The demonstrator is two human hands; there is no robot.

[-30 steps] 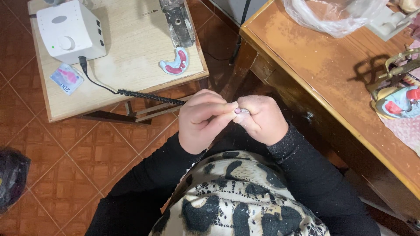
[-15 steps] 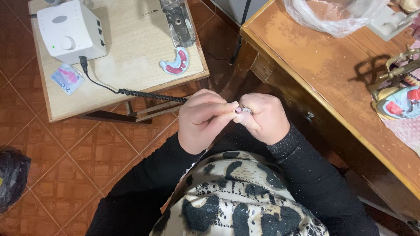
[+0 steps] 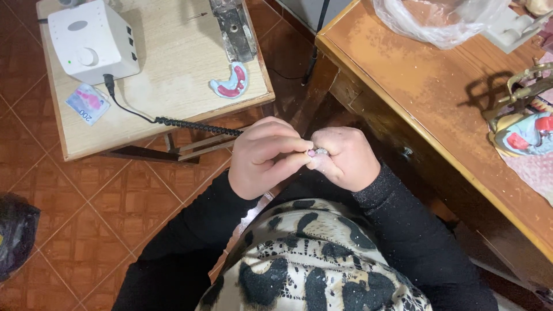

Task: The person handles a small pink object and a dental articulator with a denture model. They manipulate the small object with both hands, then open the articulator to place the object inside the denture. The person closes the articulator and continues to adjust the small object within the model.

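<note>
Two hands close together over the lap, right in the middle of the view. Left hand (image 3: pixel 268 155) curled, fingertips pinching toward a small pink piece (image 3: pixel 315 152) with a shiny bit on it. Right hand (image 3: pixel 344 160) closed around the same small piece from the other side, so the piece sits gripped between both sets of fingertips. Coiled black cord (image 3: pixel 196 125) running from the white box (image 3: pixel 92 40) on the small wooden table (image 3: pixel 173 98) up to the left hand; hard to tell if a tool hides inside that fist. To do this well, most likely: pinch the little piece firmly but not too hard, since it looks tiny and easy to drop on the tile floor (image 3: pixel 86 207). Rest the hands against each other so nothing shakes. Turn the piece slowly, with small moves. Leave some slack in the cord so it does not tug. Further off, and not touched: a pink and blue mould (image 3: pixel 230 83) on the small table, and a big wooden desk (image 3: pixel 438 98) on the right side.
</note>
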